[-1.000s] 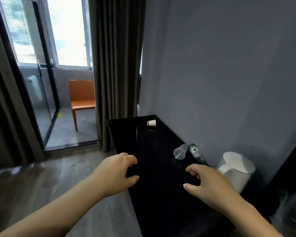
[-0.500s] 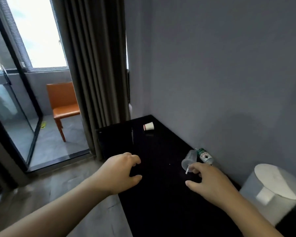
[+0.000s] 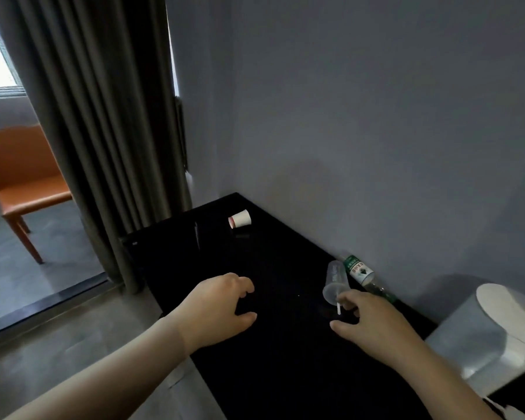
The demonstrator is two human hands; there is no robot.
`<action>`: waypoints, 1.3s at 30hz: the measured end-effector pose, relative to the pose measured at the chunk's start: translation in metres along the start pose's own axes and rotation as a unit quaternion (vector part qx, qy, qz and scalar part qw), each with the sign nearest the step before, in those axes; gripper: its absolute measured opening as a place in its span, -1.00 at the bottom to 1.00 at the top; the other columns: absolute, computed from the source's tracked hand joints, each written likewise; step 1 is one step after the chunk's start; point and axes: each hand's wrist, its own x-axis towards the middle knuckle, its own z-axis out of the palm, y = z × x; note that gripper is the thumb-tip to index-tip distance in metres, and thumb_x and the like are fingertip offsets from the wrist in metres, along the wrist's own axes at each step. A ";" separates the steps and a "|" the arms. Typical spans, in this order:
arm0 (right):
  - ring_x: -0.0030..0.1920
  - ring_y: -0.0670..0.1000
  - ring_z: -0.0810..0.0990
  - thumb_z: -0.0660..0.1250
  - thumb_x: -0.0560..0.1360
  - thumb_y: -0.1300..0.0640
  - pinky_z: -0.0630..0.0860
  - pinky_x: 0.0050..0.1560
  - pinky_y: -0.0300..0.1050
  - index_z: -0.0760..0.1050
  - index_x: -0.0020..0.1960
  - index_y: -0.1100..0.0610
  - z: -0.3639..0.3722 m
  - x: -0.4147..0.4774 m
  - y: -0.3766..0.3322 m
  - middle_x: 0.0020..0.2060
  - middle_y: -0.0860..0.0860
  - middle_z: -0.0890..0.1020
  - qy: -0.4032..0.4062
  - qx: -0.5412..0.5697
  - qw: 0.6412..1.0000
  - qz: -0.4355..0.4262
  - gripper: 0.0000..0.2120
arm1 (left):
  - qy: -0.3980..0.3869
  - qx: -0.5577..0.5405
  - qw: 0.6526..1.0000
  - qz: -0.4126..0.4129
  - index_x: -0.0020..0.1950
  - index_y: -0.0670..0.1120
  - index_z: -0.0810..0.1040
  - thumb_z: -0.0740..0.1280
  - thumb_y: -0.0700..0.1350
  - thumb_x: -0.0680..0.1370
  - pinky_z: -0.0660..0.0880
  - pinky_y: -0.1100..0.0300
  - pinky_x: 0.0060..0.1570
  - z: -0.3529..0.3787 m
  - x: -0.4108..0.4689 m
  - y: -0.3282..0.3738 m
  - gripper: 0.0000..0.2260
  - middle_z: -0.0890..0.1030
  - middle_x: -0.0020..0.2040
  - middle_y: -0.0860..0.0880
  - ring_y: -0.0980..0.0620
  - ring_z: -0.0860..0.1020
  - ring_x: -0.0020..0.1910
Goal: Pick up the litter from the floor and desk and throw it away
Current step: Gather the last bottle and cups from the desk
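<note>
Our right fingers (image 3: 350, 299) are half-curled with the thumb spread, and they clasp nothing. The index tip sits at the white straw (image 3: 339, 309) that pokes from the clear plastic cup (image 3: 335, 282); we cannot tell whether it touches. The right hand (image 3: 373, 321) hovers low over the black desk (image 3: 270, 374).

The cup lies on its side at eleven o'clock from that hand, mouth toward us. Just beside it, at two o'clock and against the wall, lies a green-labelled bottle (image 3: 359, 271).

Our left fingers (image 3: 243, 287) are loosely curled and hold nothing. The left hand (image 3: 222, 307) hangs over the desk's near side. At twelve o'clock from it, well apart, a small paper cup (image 3: 239, 219) lies tipped over.

We judge the grasp risky. The clear cup is light and round, so a stray fingertip could roll it toward the bottle and out of our curl. Pinching the straw alone might draw it free and leave the cup behind. A hard squeeze could buckle the thin wall.

At three o'clock a white lidded container (image 3: 497, 334) stands near our forearm, where a wide swing might knock it.
</note>
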 end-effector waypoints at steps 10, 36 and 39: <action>-0.03 -0.15 0.51 0.42 0.39 -0.14 0.39 -0.13 -0.29 0.45 0.23 -0.10 0.039 0.054 -0.043 0.05 -0.15 0.54 0.018 0.033 0.994 0.101 -0.56 | -0.059 -0.005 0.996 0.065 0.33 0.08 0.42 0.31 0.17 0.50 0.50 0.25 0.10 -0.015 0.057 -0.089 -0.57 0.50 0.15 0.13 0.18 0.52 0.08; 0.16 0.16 0.49 0.44 0.40 -0.08 0.51 0.11 0.04 0.13 0.42 0.13 0.128 0.305 0.117 0.20 0.16 0.40 -0.080 0.051 0.902 0.421 -0.25 | -0.238 0.016 0.964 0.117 0.32 0.11 0.41 0.31 0.14 0.52 0.48 0.30 0.10 0.076 0.345 -0.158 -0.61 0.47 0.13 0.15 0.23 0.47 0.07; 0.17 0.16 0.49 0.48 0.35 -0.09 0.52 0.14 0.08 0.06 0.46 0.08 0.141 0.312 0.111 0.22 0.15 0.40 -0.080 0.056 0.897 0.432 -0.13 | -0.259 0.018 0.958 0.117 0.33 0.10 0.40 0.32 0.12 0.52 0.48 0.28 0.11 0.085 0.363 -0.170 -0.61 0.47 0.14 0.13 0.21 0.47 0.07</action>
